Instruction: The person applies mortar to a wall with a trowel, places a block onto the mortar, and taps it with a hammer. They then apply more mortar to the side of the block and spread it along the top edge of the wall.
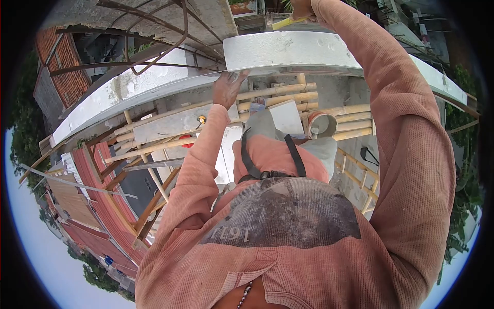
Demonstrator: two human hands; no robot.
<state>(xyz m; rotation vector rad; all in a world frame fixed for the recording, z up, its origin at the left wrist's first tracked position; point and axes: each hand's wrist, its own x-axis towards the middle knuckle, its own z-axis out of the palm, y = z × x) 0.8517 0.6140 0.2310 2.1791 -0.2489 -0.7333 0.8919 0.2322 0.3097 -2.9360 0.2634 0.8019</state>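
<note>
Well, the right hand [302, 9] has fingers round a yellow handle [288, 22]; the left hand [228, 88], fingers open, is at a long white block [293, 50]'s left corner.

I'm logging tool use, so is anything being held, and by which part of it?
Yes: the right hand holds a slim yellow tool handle by the end nearer the sleeve. The left hand appears to hold nothing.
</note>
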